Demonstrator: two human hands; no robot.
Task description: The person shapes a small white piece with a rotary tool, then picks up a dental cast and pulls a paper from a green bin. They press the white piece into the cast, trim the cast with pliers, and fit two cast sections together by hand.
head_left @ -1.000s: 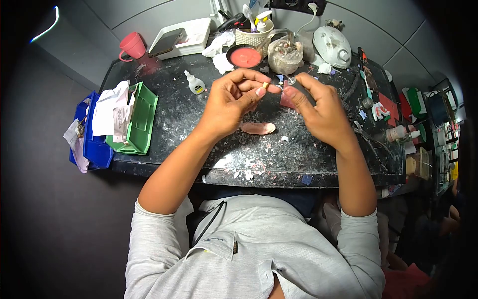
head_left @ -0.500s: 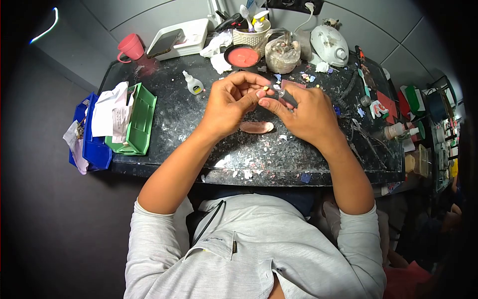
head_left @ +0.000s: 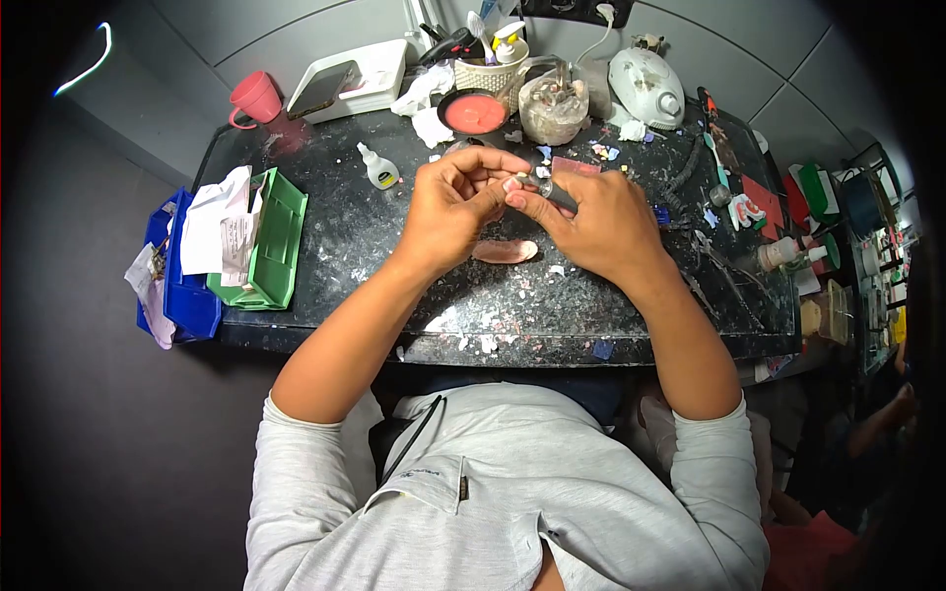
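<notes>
My left hand (head_left: pixel 458 202) is closed, pinching a small pale-yellow piece (head_left: pixel 521 175) between thumb and fingertips. It looks tooth-like, but most of it is hidden. In my right hand (head_left: pixel 601 212) lies a dark rotary handpiece (head_left: pixel 562 194) with a metal nose, its tip against or very near the piece. Both thumbs meet closely at that spot. Just below the hands, a pink elongated lump (head_left: pixel 506 252) rests on the table. Behind my right hand shows part of a pink sheet (head_left: pixel 574 166).
A dropper bottle (head_left: pixel 377 167) stands left of my hands. Green (head_left: pixel 286 241) and blue bins (head_left: pixel 197 305) sit at the left edge. Behind are a red-filled dish (head_left: pixel 475 113), a bag-lined tub (head_left: pixel 554 110) and a white machine (head_left: pixel 645 89). Scraps litter the black table (head_left: pixel 374 315).
The handpiece in my right hand has turned, so more of its dark body and metal nose shows at the small piece. Both hands stay in nearly the same place.
</notes>
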